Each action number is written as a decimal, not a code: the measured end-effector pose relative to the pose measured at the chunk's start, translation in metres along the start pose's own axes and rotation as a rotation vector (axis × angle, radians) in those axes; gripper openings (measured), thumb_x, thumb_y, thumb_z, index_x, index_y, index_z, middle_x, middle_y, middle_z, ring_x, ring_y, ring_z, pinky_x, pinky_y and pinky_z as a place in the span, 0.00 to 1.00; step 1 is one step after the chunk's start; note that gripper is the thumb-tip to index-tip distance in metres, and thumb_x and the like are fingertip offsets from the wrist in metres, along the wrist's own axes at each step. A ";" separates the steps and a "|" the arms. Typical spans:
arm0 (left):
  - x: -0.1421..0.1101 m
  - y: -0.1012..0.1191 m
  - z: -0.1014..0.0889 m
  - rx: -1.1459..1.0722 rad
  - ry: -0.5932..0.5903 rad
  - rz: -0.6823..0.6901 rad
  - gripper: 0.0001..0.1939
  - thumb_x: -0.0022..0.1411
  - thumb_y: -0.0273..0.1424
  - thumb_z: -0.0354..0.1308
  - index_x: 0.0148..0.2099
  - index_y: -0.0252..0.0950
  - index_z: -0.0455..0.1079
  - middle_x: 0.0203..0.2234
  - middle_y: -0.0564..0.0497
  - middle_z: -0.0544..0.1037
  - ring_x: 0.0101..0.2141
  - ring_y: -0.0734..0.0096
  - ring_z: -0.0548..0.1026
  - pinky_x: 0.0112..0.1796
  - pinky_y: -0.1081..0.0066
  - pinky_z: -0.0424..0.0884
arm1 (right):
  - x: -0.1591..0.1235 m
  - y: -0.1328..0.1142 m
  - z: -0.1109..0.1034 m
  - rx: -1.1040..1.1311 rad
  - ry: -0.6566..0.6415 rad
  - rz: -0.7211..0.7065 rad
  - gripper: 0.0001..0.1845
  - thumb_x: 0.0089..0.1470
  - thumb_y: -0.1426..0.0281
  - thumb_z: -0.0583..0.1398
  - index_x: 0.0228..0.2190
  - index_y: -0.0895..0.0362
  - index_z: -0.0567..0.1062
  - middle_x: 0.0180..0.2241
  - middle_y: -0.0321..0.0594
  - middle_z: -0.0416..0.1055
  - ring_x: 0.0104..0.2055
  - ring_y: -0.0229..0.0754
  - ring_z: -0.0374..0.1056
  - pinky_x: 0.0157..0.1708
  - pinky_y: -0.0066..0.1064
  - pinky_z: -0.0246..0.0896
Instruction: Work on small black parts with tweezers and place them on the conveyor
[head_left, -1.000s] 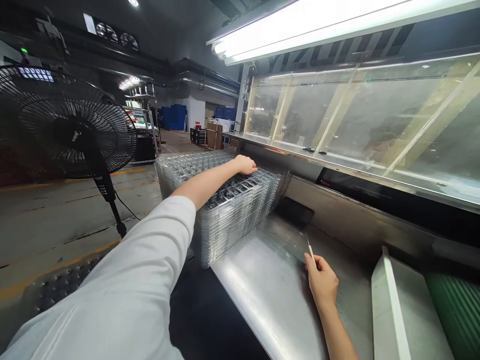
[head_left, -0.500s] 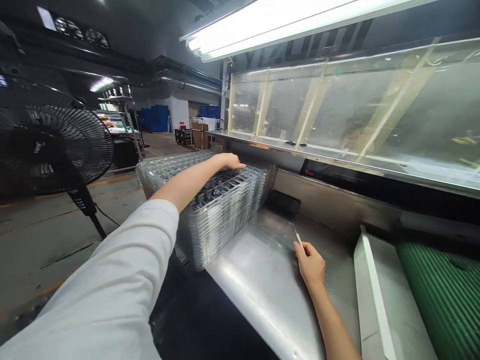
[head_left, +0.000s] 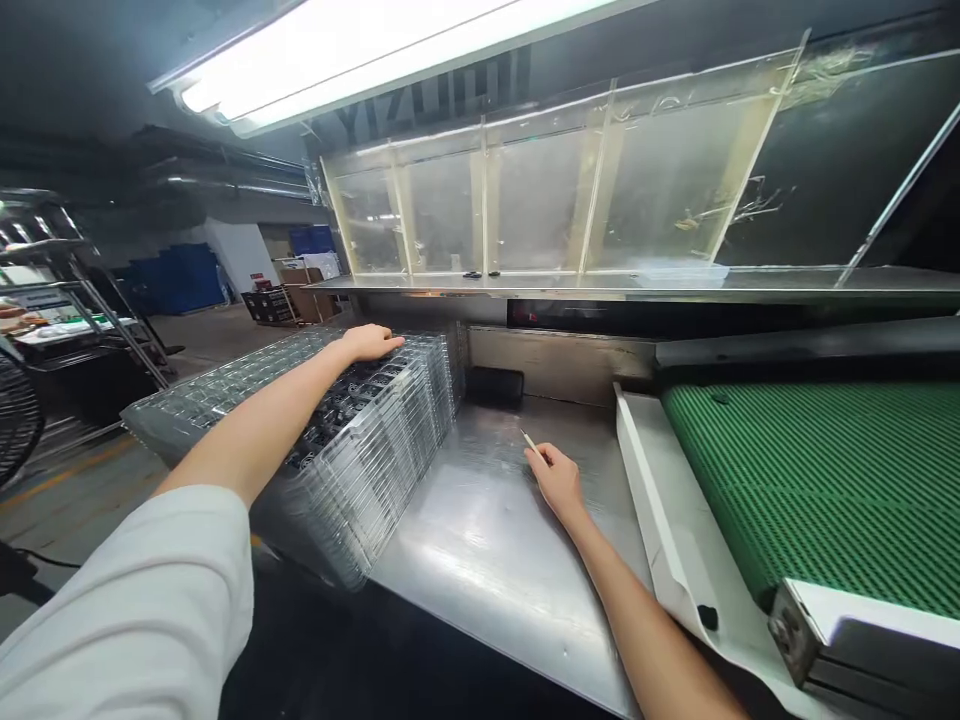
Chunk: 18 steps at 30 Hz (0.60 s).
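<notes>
Many clear, glossy trays (head_left: 384, 462) stand closely stacked.

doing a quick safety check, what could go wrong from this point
The left hand reaches over the tall clear tray stack; a bump might jolt its dark parts out of place. The right hand grips a thin tool with its tip exposed, which could prick or scratch. A small dark piece lies on the green belt and might be overlooked.
</notes>
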<state>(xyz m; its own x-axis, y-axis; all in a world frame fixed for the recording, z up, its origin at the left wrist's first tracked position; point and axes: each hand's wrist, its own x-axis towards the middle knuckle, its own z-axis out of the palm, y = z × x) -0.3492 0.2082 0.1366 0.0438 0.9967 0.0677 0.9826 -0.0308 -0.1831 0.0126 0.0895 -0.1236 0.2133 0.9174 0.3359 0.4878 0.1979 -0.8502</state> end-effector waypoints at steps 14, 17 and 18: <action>0.000 -0.007 0.003 0.227 0.078 0.040 0.35 0.72 0.50 0.34 0.57 0.39 0.78 0.59 0.39 0.74 0.56 0.49 0.74 0.52 0.60 0.70 | 0.001 0.003 0.003 -0.011 0.007 0.007 0.24 0.53 0.45 0.54 0.25 0.53 0.72 0.21 0.35 0.65 0.27 0.43 0.61 0.30 0.32 0.51; 0.000 -0.011 0.004 0.220 0.197 0.081 0.34 0.71 0.49 0.37 0.52 0.38 0.81 0.55 0.40 0.77 0.54 0.50 0.75 0.49 0.62 0.70 | 0.000 0.001 0.002 -0.014 0.004 0.025 0.24 0.54 0.45 0.55 0.25 0.53 0.72 0.21 0.34 0.64 0.27 0.42 0.59 0.30 0.32 0.50; 0.000 -0.013 0.004 0.207 0.236 0.079 0.34 0.71 0.50 0.37 0.50 0.39 0.81 0.54 0.40 0.78 0.54 0.50 0.75 0.49 0.63 0.70 | 0.000 0.001 0.002 -0.011 -0.004 0.026 0.24 0.54 0.45 0.55 0.25 0.53 0.72 0.21 0.34 0.64 0.27 0.42 0.59 0.30 0.32 0.50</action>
<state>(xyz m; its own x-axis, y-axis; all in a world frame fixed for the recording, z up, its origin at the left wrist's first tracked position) -0.3625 0.2088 0.1352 0.1834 0.9462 0.2667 0.9179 -0.0677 -0.3910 0.0112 0.0900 -0.1249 0.2224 0.9235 0.3125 0.4917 0.1705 -0.8539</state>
